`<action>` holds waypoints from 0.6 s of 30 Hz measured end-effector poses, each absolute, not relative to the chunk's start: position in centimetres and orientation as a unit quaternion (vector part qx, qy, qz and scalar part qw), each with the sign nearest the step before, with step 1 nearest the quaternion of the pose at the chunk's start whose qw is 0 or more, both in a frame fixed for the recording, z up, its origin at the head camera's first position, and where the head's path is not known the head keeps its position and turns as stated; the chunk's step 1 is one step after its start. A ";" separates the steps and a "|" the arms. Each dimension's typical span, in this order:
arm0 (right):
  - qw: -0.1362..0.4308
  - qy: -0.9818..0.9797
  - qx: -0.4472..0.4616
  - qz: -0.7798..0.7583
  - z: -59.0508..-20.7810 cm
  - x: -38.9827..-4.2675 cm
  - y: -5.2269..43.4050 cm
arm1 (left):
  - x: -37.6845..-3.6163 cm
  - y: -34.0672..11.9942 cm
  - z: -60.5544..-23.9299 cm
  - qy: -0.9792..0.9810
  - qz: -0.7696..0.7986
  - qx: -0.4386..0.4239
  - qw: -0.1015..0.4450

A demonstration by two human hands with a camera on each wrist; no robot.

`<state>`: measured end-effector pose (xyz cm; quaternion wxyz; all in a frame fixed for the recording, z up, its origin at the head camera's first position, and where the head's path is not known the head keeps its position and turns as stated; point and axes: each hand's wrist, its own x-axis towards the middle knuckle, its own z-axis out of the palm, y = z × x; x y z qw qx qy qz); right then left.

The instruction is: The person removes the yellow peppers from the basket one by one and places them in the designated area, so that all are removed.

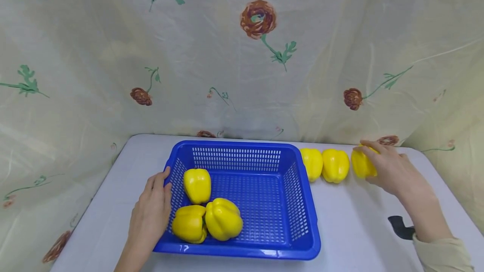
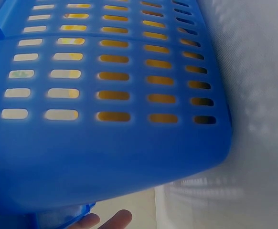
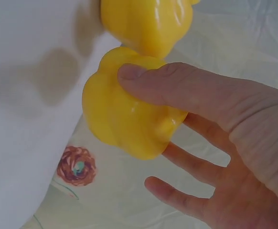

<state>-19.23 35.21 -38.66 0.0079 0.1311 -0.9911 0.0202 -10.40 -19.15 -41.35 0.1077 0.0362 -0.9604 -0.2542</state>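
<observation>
Glossy yellow lobed bell pepper [image 3: 124,107], pinched in the right hand [image 1: 395,171], seems light, firm and slippery, best held round its sides; left of that grip, the left hand [image 1: 151,205] touches a blue rectangular plastic basket [image 1: 242,252], its hold unclear.

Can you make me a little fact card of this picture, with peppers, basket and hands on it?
Basket: blue, full of little holes
Inside basket: three yellow peppers
Right of basket: two more yellow peppers on the white table
Right hand: holds another yellow pepper
Left hand: touches the basket's left side
Behind: pale cloth with flowers
</observation>
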 end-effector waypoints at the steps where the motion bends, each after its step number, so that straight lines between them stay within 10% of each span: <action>1: 0.007 -0.991 0.131 0.020 -38.8 -19.3 35.3 | -10.4 -19.2 -41.4 -0.960 -0.255 0.036 0.108; 18: -0.042 -0.991 0.117 0.054 -40.2 -20.2 35.5 | -10.4 -19.2 -41.4 -0.962 -0.248 0.039 0.105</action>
